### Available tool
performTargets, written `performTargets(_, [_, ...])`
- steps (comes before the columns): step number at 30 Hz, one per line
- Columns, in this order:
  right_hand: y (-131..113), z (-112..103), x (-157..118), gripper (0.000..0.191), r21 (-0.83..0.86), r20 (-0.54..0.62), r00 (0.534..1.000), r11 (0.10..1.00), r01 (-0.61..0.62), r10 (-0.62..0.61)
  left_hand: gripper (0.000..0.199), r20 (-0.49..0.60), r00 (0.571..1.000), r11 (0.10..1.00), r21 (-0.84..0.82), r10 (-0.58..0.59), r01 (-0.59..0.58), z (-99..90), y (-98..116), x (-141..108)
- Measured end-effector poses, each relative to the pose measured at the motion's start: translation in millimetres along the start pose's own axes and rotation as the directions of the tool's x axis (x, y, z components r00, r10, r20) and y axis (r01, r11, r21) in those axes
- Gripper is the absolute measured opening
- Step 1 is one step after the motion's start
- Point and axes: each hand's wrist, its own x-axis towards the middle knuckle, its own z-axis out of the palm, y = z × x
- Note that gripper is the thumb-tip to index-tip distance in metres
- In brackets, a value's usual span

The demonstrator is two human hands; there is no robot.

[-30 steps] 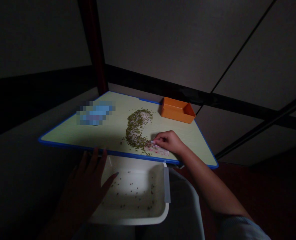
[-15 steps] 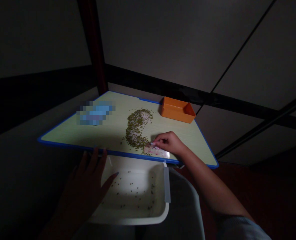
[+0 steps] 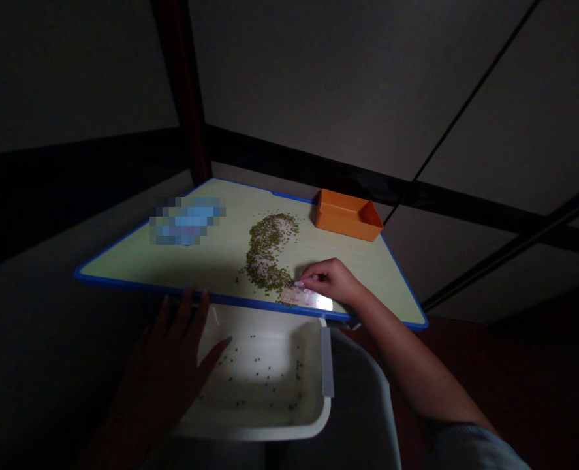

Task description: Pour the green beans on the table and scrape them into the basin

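One pale yellow tabletop (image 3: 220,261) with a blue edge is the largest thing in the work area, with a white basin (image 3: 260,433) just below its near edge. A grey strip (image 3: 327,362) lies over the basin's right rim. The left hand (image 3: 174,349) is released, fingers spread, covering the basin's left side, its thumb reaching over the inside; the dimness hides where the palm meets the rim. The right hand (image 3: 333,279) has its thumb and fingers drawn together at the far edge of the pink-marked sheet; whether they grip it I cannot tell. An orange box (image 3: 343,225), open at the top, sits at the tabletop's far right corner. A curved heap of small green grains (image 3: 262,254) lies near the middle, and a blurred-out blue item (image 3: 188,222) is on the left. The pink-marked sheet (image 3: 311,297) lies beside the heap's near end, a bright glare on its right part. Smallest are the loose specks (image 3: 257,360) scattered inside the basin.
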Motion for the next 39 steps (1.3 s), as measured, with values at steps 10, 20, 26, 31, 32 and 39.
performTargets(10, [-0.3, -0.1, -0.4, 0.037, 0.015, -0.001, 1.000, 1.000, -0.011, 0.011, 0.082, 0.001, 1.000, 1.000, -0.002, -0.004, 0.004, 1.7, -0.9, 0.1])
performTargets(20, [0.3, -0.1, -1.4, 0.040, 0.009, 0.021, 1.000, 1.000, -0.021, 0.021, 0.084, 0.019, 1.000, 1.000, 0.005, 0.001, -0.001, 0.2, -0.9, -0.6])
performTargets(26, [0.1, -0.9, -1.1, 0.041, 0.022, 0.016, 1.000, 1.000, -0.016, 0.015, 0.083, 0.034, 0.999, 1.000, -0.004, -0.020, 0.020, 1.2, -0.8, -0.6])
performTargets(31, [-1.2, -1.4, -2.2, 0.043, 0.072, 0.007, 0.999, 0.997, -0.038, 0.037, 0.083, 0.012, 1.000, 1.000, 0.000, -0.003, 0.003, 0.0, -0.4, -0.4])
performTargets(32, [-1.6, -1.4, -2.5, 0.043, 0.084, 0.006, 0.999, 0.996, -0.041, 0.040, 0.083, 0.009, 1.000, 1.000, 0.002, -0.004, 0.004, -0.3, -0.1, -0.5])
performTargets(39, [-3.8, -3.1, -4.4, 0.038, 0.116, -0.049, 0.997, 0.992, -0.059, 0.065, 0.083, 0.040, 0.999, 1.000, 0.010, -0.021, 0.021, -0.3, 0.7, -1.3])
